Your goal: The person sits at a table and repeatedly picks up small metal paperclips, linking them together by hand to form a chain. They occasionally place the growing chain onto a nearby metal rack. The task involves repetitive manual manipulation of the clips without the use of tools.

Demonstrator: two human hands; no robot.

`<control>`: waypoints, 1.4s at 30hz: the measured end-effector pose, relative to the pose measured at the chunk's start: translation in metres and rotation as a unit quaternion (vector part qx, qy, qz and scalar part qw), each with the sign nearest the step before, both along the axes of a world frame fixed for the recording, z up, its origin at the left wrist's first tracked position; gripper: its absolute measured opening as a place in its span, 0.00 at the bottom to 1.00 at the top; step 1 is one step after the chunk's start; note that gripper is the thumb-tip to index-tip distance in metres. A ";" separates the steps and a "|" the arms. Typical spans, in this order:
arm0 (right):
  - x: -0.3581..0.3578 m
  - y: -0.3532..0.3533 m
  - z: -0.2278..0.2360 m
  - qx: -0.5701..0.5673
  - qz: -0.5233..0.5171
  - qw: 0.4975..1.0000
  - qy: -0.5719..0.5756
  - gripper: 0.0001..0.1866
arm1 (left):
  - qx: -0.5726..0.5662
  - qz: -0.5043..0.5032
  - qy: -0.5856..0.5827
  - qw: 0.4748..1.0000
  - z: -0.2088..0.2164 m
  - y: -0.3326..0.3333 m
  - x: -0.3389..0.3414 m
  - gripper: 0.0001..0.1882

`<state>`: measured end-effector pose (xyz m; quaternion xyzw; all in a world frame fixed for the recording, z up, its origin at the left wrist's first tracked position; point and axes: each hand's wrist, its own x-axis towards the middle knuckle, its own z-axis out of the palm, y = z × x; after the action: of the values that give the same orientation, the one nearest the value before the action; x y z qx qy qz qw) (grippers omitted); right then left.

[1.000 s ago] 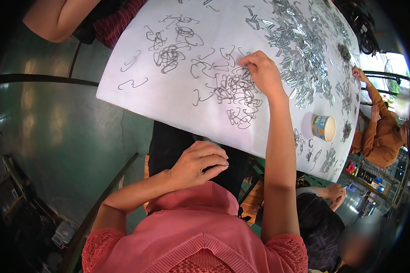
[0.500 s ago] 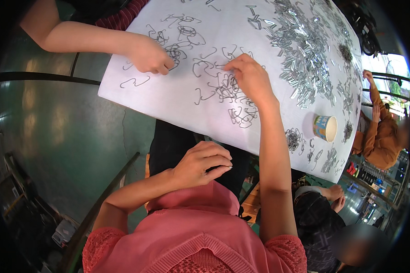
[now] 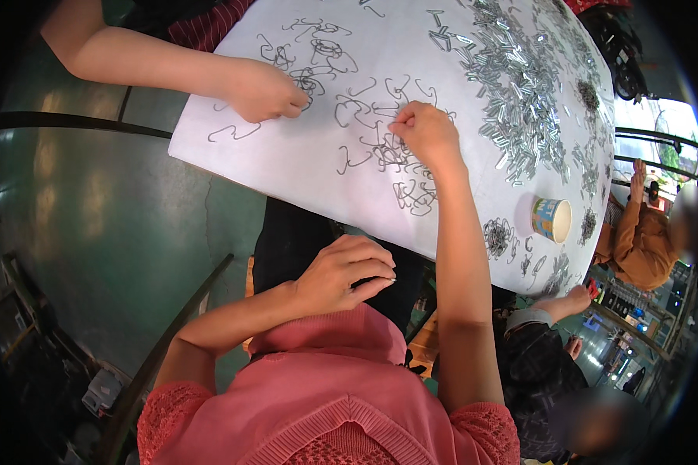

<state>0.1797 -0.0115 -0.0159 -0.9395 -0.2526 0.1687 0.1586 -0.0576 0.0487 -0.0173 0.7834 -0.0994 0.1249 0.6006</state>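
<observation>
My right hand [image 3: 433,139] is over the near middle of the white table, thumb and forefinger pinched together among bent wire hooks [image 3: 392,151]. Whether a hook is between those fingertips is hidden. Low in front of my body, off the table edge, my left hand [image 3: 347,267] is curled with its thumb close to the fingers; what it holds, if anything, cannot be made out. To the left another person's hand [image 3: 267,93] is closed at a second group of wire hooks [image 3: 326,58]. A single hook [image 3: 233,133] lies near the left corner.
A large heap of shiny metal loops [image 3: 520,108] covers the right part of the white table [image 3: 287,167]. A paper cup [image 3: 551,219] stands beside a small dark pile of metal pieces [image 3: 499,236]. Other people sit at the right, one in a brown top [image 3: 644,244].
My right hand has drawn slightly back toward me, its fingers closer together. My left hand has stayed put. At the lower right, a neighbour's arm has reached toward the table edge.
</observation>
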 end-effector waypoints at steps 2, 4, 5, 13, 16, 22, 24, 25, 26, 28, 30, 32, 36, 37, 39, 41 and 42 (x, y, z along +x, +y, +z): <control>0.005 -0.007 0.002 0.007 -0.002 1.000 -0.026 0.08 | -0.001 0.006 -0.004 1.000 0.001 0.001 -0.001 0.08; 0.007 -0.008 0.003 0.034 -0.009 0.998 -0.051 0.06 | -0.010 0.008 0.004 1.000 -0.001 0.002 -0.003 0.08; 0.005 -0.005 0.003 0.066 0.022 0.996 -0.057 0.06 | -0.015 0.010 0.008 1.000 -0.002 0.002 -0.004 0.08; -0.035 0.057 -0.021 0.195 0.257 0.931 -0.171 0.17 | -0.010 0.015 -0.014 1.000 -0.002 0.000 -0.005 0.07; -0.050 0.070 -0.030 0.221 0.294 0.898 -0.243 0.18 | -0.014 0.026 -0.020 0.999 -0.003 0.001 -0.006 0.07; -0.025 0.057 -0.012 0.152 0.247 0.941 -0.177 0.18 | -0.017 0.030 -0.024 0.999 -0.009 0.003 -0.012 0.07; -0.023 0.063 -0.015 0.193 0.236 0.937 -0.168 0.17 | -0.018 0.025 -0.024 0.999 -0.010 0.003 -0.012 0.07; -0.023 0.065 -0.016 0.213 0.230 0.935 -0.165 0.16 | -0.016 0.024 -0.026 0.999 -0.010 0.003 -0.012 0.07; -0.024 0.068 -0.015 0.220 0.242 0.929 -0.172 0.15 | -0.015 0.023 -0.028 0.999 -0.009 0.003 -0.012 0.07; -0.029 0.076 -0.014 0.235 0.268 0.916 -0.184 0.12 | -0.015 0.026 -0.032 0.999 -0.010 0.004 -0.012 0.07; -0.036 0.076 -0.004 0.181 0.266 0.936 -0.143 0.08 | -0.016 0.028 -0.034 0.999 -0.009 0.005 -0.012 0.07; -0.041 0.077 -0.001 0.121 0.263 0.951 -0.105 0.04 | -0.018 0.029 -0.034 0.999 -0.008 0.006 -0.012 0.06; -0.049 0.076 -0.011 0.051 0.267 0.958 -0.092 0.05 | -0.013 0.036 -0.033 0.999 -0.009 0.005 -0.013 0.06; -0.051 0.074 -0.012 0.048 0.269 0.956 -0.104 0.05 | -0.014 0.035 -0.033 0.999 -0.008 0.005 -0.013 0.06; -0.052 0.066 -0.006 0.075 0.212 0.974 0.017 0.06 | -0.012 0.035 -0.034 0.999 -0.008 0.006 -0.012 0.06; -0.048 0.050 0.002 0.120 0.152 0.972 0.132 0.07 | -0.008 0.040 -0.035 0.999 -0.009 0.006 -0.012 0.06; -0.042 0.034 0.007 0.151 0.120 0.964 0.185 0.08 | -0.009 0.040 -0.035 0.999 -0.009 0.006 -0.011 0.06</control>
<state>0.1380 0.0223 -0.0085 -0.8200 -0.3521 0.3168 0.3213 -0.0686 0.0551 -0.0266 0.7768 -0.0881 0.1769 0.5980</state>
